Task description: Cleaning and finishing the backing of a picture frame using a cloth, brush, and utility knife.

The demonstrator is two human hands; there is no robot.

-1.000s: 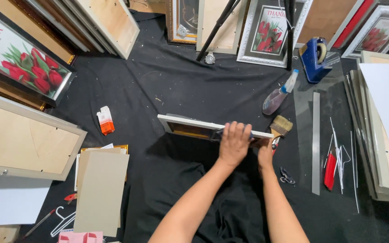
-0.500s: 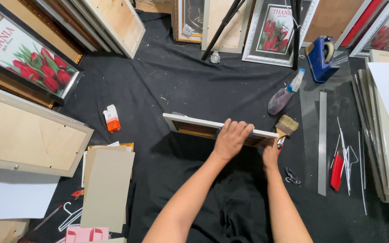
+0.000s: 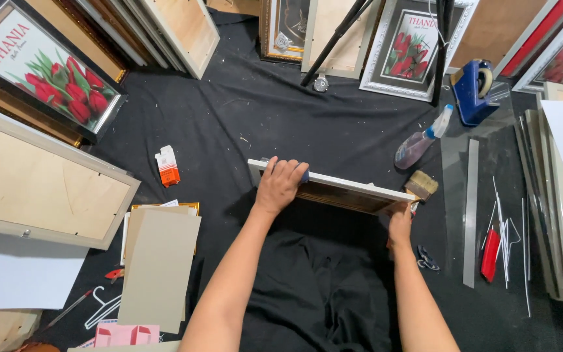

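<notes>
Seen from above, a person holds a picture frame (image 3: 340, 189) standing on edge on a black cloth (image 3: 262, 117). The left hand (image 3: 280, 184) is curled over the frame's top edge near its left end, gripping it. The right hand (image 3: 400, 223) grasps the frame's right end. A paintbrush (image 3: 421, 185) lies just beside that end, with a spray bottle (image 3: 421, 140) near it.
</notes>
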